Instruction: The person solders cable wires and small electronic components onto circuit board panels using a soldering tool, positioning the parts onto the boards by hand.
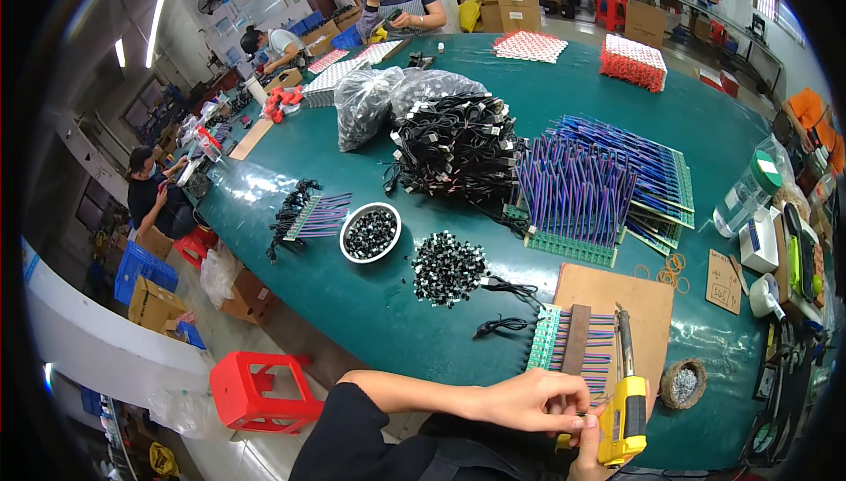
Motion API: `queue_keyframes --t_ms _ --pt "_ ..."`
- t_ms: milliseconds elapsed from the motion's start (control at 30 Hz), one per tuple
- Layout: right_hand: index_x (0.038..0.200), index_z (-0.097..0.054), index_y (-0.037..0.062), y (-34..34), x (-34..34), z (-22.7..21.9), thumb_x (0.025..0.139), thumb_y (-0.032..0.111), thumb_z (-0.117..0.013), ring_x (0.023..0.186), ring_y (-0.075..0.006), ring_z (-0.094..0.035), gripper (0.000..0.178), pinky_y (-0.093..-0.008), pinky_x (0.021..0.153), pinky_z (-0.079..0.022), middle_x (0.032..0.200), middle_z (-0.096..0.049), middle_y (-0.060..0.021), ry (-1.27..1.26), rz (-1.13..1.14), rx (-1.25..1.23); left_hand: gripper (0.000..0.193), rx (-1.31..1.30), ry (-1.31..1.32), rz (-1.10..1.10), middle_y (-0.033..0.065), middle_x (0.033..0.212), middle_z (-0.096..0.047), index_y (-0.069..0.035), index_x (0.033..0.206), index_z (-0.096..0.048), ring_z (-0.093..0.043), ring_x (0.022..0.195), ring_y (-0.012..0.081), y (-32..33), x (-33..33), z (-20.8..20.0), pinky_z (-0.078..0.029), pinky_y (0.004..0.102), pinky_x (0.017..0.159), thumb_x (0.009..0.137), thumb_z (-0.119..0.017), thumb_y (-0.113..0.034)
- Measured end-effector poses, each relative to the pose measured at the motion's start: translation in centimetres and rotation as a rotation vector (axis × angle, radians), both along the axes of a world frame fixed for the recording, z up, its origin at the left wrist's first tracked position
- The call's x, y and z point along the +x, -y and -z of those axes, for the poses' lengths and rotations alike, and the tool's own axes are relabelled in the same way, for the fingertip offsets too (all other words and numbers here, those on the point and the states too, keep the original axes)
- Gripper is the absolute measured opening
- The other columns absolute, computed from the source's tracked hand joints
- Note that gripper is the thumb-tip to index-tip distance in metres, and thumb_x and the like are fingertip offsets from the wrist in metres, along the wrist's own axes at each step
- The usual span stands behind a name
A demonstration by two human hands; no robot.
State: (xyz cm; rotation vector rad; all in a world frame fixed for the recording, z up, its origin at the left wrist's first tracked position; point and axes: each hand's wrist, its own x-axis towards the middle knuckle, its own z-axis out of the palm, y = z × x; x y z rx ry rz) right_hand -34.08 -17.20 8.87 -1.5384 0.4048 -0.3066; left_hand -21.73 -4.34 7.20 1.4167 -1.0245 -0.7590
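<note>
My right hand point(588, 458) is wrapped around a yellow and black soldering gun point(631, 419), its long barrel pointing away from me. Against the right thumb, my left hand point(535, 399) is closed in a pinch; something tiny and dark shows at the fingertips, too small to name. Just beyond the hands, a green circuit board strip point(545, 337) with blue and purple wires lies partly on a brown board point(608, 284). A dark brown bar point(575, 340) rests across the wires. Black cables point(511, 290) extend from the strip's far left end.
Left of the strip sit a pile of small black-and-white parts point(448, 270) and a white bowl point(371, 259) of similar parts. Behind are bundled black cables point(454, 146) and stacked wired strips point(577, 186). A small round pot point(683, 383) and clear bottle point(749, 193) stand right.
</note>
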Motion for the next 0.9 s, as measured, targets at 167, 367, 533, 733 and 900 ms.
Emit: queue_keyframes --t_ms 167,367,533,733,900 --pt "0.098 -0.049 0.002 0.0 -0.2 1.1 0.094 0.012 -0.049 0.066 -0.0118 -0.051 0.01 -0.0252 0.06 -0.043 0.079 -0.053 -0.0056 -0.031 -0.086 -0.153 0.016 0.06 -0.216 -0.035 0.0026 0.078 -0.058 -0.001 0.093 -0.055 -0.061 0.061 0.0074 -0.5 -0.1 -0.3 -0.046 0.0186 0.051 0.092 -0.058 -0.017" --pt "0.142 -0.017 -0.0022 -1.6 0.3 3.7 0.082 -0.001 -0.055 0.07 -0.0127 -0.053 0.072 -0.0221 0.062 -0.045 0.087 -0.053 -0.0088 0.193 0.219 -0.229 0.014 0.089 -0.355 -0.055 0.0007 0.077 -0.057 -0.002 0.094 -0.055 -0.058 0.059 0.0046 -0.5 -0.6 0.0 -0.044 0.0179 0.05 0.092 -0.057 -0.015" --pt "0.141 -0.018 -0.0045 -2.0 0.0 2.6 0.08 -0.001 -0.057 0.075 -0.0137 -0.053 0.072 -0.025 0.07 -0.046 0.088 -0.055 -0.0087 0.101 0.204 -0.073 0.012 0.072 -0.485 -0.099 -0.0023 0.077 -0.054 -0.002 0.094 -0.054 -0.05 0.06 0.001 -0.7 -1.3 1.0 -0.04 0.0162 0.052 0.091 -0.058 -0.013" --pt "0.14 -0.019 -0.0081 -2.6 0.7 3.3 0.08 -0.001 -0.058 0.078 -0.015 -0.055 0.072 -0.0264 0.074 -0.046 0.086 -0.056 -0.0097 0.197 0.192 -0.222 0.01 0.049 -0.294 -0.147 -0.0016 0.081 -0.054 -0.001 0.092 -0.056 -0.049 0.069 0.0019 -1.4 -1.4 1.7 -0.041 0.0177 0.057 0.087 -0.061 -0.009" --pt "0.138 -0.023 -0.0088 -2.0 0.4 3.5 0.08 0.0 -0.059 0.072 -0.0138 -0.055 0.069 -0.0256 0.069 -0.047 0.082 -0.056 -0.0094 0.208 0.186 -0.302 0.011 0.04 -0.118 -0.204 0.0024 0.082 -0.057 -0.001 0.09 -0.058 -0.054 0.07 0.006 -1.0 -1.5 1.0 -0.045 0.0196 0.06 0.083 -0.064 -0.006"
